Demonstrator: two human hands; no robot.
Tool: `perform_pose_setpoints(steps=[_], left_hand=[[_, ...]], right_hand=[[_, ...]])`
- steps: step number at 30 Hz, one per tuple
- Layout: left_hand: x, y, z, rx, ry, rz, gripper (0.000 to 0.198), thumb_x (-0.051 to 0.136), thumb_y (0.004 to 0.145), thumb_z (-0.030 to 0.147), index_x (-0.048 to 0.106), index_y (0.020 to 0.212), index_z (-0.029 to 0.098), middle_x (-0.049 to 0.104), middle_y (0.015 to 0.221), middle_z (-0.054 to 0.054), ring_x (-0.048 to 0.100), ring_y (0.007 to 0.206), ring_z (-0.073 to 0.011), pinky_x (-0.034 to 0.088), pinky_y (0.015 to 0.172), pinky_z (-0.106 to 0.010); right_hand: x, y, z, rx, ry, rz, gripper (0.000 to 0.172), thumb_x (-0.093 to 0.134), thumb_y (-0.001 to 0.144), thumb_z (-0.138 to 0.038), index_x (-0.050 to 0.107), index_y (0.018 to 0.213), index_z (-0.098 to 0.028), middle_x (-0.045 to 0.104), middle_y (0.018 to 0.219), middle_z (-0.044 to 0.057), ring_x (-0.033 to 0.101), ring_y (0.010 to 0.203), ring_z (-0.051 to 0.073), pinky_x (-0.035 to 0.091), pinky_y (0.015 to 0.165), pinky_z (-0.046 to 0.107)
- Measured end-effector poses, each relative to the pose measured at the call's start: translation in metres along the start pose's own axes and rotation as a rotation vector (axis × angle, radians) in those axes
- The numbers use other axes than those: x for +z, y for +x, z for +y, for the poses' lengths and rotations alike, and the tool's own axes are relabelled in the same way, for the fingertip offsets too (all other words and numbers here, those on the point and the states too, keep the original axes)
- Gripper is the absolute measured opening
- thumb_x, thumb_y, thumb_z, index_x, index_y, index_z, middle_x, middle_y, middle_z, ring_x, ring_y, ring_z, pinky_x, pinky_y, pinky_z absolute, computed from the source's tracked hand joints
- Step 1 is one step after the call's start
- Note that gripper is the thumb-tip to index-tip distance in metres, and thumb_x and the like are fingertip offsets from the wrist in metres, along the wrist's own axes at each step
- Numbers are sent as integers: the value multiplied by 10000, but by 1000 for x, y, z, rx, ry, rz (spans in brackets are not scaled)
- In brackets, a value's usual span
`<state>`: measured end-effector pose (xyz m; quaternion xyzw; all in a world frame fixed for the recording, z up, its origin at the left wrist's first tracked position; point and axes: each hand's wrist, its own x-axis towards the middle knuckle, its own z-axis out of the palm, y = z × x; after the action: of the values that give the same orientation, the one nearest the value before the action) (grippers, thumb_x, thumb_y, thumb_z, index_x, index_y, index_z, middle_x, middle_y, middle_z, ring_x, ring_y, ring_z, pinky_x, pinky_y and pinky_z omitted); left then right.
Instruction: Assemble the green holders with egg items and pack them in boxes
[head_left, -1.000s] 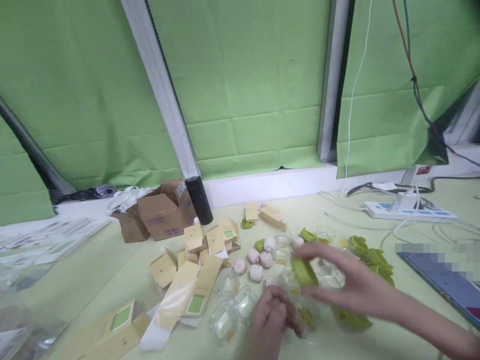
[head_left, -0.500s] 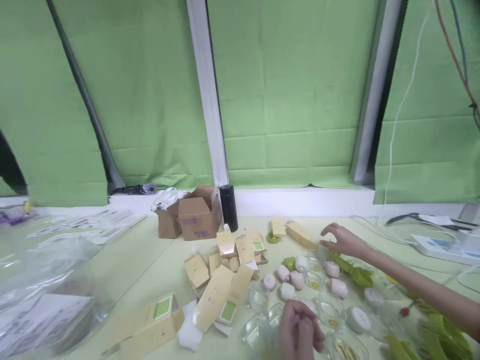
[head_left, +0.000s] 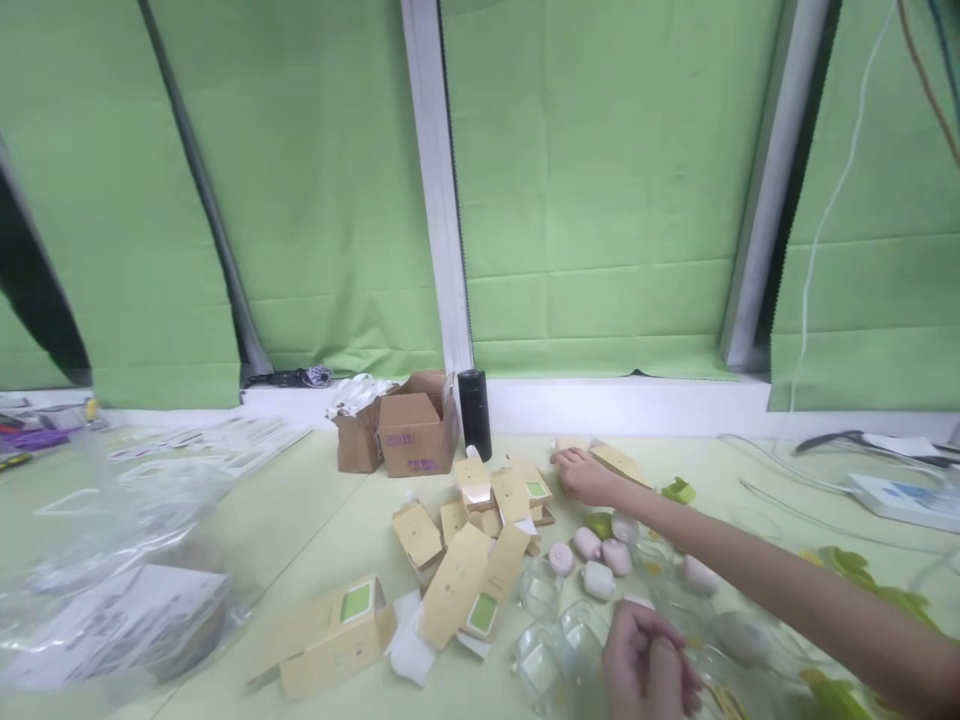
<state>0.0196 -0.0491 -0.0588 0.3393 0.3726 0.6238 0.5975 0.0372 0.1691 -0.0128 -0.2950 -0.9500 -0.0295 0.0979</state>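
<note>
At the lower right, my left hand is closed, fingers curled towards the thumb; I cannot make out anything in it. Clear plastic cups and small pale pink and white pieces lie beside it. My right arm stretches across the table, and my right hand rests with bent fingers at a small tan box, mostly covered by the hand. What those fingers grip is hidden. Just right of that hand lies another tan box. A green leaf-shaped piece sits beyond the forearm.
A heap of tan boxes fills the table's middle. Behind it stand a cardboard carton and a black bottle. Clear plastic bags lie at left. A white power strip with cables is at right.
My right hand has moved left over the small tan box, covering it and the green piece beside it. My left hand keeps its curled pose. The view has turned slightly left.
</note>
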Motion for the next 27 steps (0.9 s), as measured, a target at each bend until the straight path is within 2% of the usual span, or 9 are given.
perform_pose_setpoints(steps=[5, 7, 9, 13, 16, 18, 20, 24, 27], left_hand=[[0, -1, 11, 7, -19, 73, 298, 607, 750, 436, 510, 850, 173, 628, 661, -15, 549, 534, -130, 383, 535, -257], [3, -1, 18, -74, -148, 92, 437, 590, 764, 490, 453, 1030, 171, 675, 855, -78, 631, 651, -188, 429, 590, -294], [7, -1, 23, -172, -308, 74, 544, 548, 784, 564, 393, 1130, 173, 667, 978, -118, 662, 725, -228, 454, 638, -329], [15, -2, 24, -319, -414, 11, 535, 506, 811, 616, 509, 1017, 122, 665, 847, -95, 648, 699, -214, 456, 680, -327], [16, -1, 21, -310, -427, -11, 436, 614, 787, 534, 570, 894, 113, 629, 702, -46, 591, 641, -154, 433, 645, -278], [14, 0, 22, -267, -435, -14, 418, 670, 750, 509, 577, 893, 128, 628, 683, -33, 558, 604, -135, 409, 603, -259], [11, 0, 25, -220, -431, 19, 444, 677, 725, 536, 573, 922, 151, 632, 660, -24, 508, 529, -117, 370, 545, -248], [7, -2, 34, -155, -406, 49, 402, 702, 697, 505, 572, 893, 179, 633, 639, -13, 431, 457, -92, 312, 492, -232], [9, -5, 39, -153, -411, 30, 355, 719, 680, 428, 579, 882, 172, 680, 775, -64, 469, 502, -105, 343, 521, -249]], right_hand=[[-43, -50, -7, 71, 218, -50, 227, 564, 918, -299, 596, 1095, -159, 625, 1111, 60, 627, 931, 191, 527, 802, 393], [-63, -82, -16, 78, 323, -41, 157, 549, 920, -278, 637, 936, -149, 657, 1048, 54, 634, 930, 175, 518, 830, 350], [-78, -115, -29, 75, 409, -7, 165, 538, 916, -301, 624, 883, -164, 636, 1134, 51, 595, 1062, 178, 479, 917, 321], [-87, -167, -58, 41, 550, 0, 163, 552, 893, -322, 611, 827, -185, 599, 1223, 59, 537, 1174, 208, 456, 959, 357], [-89, -187, -69, -11, 675, -42, 153, 562, 890, -337, 627, 885, -198, 528, 1315, 75, 490, 1229, 224, 445, 975, 368], [-91, -193, -70, -11, 687, -13, 170, 545, 903, -341, 620, 997, -221, 483, 1354, 67, 461, 1253, 214, 435, 992, 356], [-91, -191, -64, 53, 547, 90, 201, 526, 911, -302, 604, 1081, -227, 480, 1346, 77, 459, 1247, 222, 423, 1001, 375], [-79, -153, -39, 243, 139, 150, 357, 582, 872, -263, 561, 1212, -154, 579, 1189, 148, 549, 1095, 281, 463, 900, 429], [-69, -112, -20, 280, 120, 92, 218, 645, 841, -290, 653, 1009, -152, 664, 1001, 92, 606, 973, 264, 456, 886, 463]])
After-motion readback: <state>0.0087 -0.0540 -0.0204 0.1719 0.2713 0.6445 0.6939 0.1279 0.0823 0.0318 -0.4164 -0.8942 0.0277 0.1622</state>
